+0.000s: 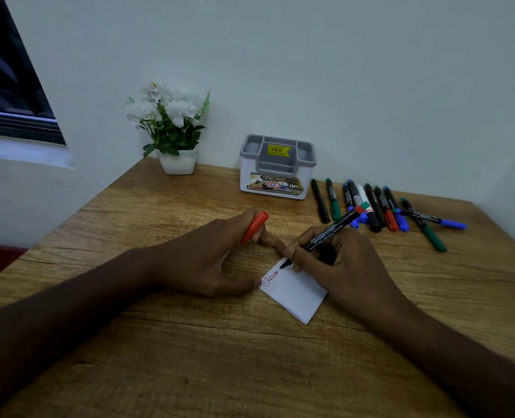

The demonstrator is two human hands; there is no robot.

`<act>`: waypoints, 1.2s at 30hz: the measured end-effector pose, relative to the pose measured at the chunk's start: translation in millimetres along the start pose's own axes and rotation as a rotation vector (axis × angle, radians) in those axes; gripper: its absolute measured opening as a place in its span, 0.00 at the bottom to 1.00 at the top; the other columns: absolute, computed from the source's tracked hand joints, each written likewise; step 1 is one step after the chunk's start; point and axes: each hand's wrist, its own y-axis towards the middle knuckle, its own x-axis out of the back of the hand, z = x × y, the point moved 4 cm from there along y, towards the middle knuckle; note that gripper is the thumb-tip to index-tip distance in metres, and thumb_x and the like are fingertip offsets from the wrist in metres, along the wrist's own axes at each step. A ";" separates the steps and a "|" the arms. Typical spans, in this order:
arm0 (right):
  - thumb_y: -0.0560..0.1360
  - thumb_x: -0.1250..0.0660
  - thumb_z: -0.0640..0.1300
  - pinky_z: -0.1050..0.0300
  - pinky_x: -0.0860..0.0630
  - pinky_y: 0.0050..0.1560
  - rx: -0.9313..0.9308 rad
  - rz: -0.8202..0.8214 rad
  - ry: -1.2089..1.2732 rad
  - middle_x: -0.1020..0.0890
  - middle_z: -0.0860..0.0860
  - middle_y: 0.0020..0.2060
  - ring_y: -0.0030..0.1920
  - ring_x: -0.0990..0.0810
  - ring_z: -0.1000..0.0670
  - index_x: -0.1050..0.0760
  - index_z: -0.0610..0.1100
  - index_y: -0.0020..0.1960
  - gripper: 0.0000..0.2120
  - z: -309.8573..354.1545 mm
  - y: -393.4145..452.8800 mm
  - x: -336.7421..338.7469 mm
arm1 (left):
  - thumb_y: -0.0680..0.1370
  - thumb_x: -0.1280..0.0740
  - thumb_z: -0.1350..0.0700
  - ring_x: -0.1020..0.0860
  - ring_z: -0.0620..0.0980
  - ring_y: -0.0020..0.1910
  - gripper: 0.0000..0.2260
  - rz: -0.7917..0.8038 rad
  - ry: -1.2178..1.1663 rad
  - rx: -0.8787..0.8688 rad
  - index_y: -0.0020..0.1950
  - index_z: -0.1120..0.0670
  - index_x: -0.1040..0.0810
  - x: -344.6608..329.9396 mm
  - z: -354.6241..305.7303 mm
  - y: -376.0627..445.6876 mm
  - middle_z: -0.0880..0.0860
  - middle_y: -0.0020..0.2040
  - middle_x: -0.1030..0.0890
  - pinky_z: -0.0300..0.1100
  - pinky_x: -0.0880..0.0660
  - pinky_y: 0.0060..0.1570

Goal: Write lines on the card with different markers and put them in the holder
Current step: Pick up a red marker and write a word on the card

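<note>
Home desk corner: wooden table (165,351), potted flowers (171,128), window (12,95), plain wall (340,70).

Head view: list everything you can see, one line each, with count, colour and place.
Card: one, white, red writing at its far-left end, on the table between the hands.
Marker: one, black barrel, in the right hand, tip on the card.
Cap: one, red, in the left hand.
Loose markers: about ten, with green, blue, red and black caps, on the table right of the holder.
Holder: one, white with grey top, at the back by the wall.
Flower pot: one, white, white flowers, back left.
Table: one, wooden brown.
Window: one, dark, far left.
Left hand: fingers grip the cap.
Right hand: fingers pinch the marker.
</note>
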 end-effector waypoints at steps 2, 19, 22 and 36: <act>0.79 0.26 0.49 0.71 0.27 0.33 -0.002 0.013 -0.005 0.14 0.63 0.38 0.39 0.18 0.63 0.15 0.53 0.43 0.06 0.5 -0.3 -1.3 | 0.75 0.25 0.42 0.24 0.43 0.52 0.30 -0.001 0.001 0.000 0.69 0.49 0.36 -0.2 0.8 -0.1 0.44 0.56 0.23 0.43 0.23 0.48; 0.80 0.27 0.48 0.68 0.26 0.33 0.032 -0.006 -0.008 0.14 0.57 0.37 0.39 0.17 0.57 0.15 0.52 0.45 0.06 -0.8 0.3 -2.1 | 0.74 0.25 0.42 0.25 0.42 0.52 0.30 -0.008 0.003 0.011 0.69 0.50 0.35 -0.7 1.5 0.3 0.44 0.56 0.23 0.44 0.24 0.49; 0.80 0.27 0.48 0.67 0.28 0.32 0.024 0.019 -0.008 0.14 0.55 0.36 0.37 0.19 0.58 0.14 0.51 0.45 0.06 -0.9 0.5 -2.9 | 0.74 0.25 0.41 0.25 0.42 0.52 0.30 -0.006 0.011 0.016 0.69 0.49 0.35 -0.4 0.1 0.3 0.45 0.57 0.23 0.46 0.23 0.50; 0.80 0.29 0.51 0.68 0.26 0.35 -0.015 0.009 0.006 0.14 0.55 0.39 0.40 0.17 0.59 0.16 0.52 0.46 0.06 -1.6 2.4 -1.1 | 0.75 0.24 0.43 0.25 0.41 0.55 0.31 -0.011 0.002 0.033 0.70 0.51 0.35 1.7 -3.6 -0.2 0.41 0.57 0.24 0.40 0.24 0.50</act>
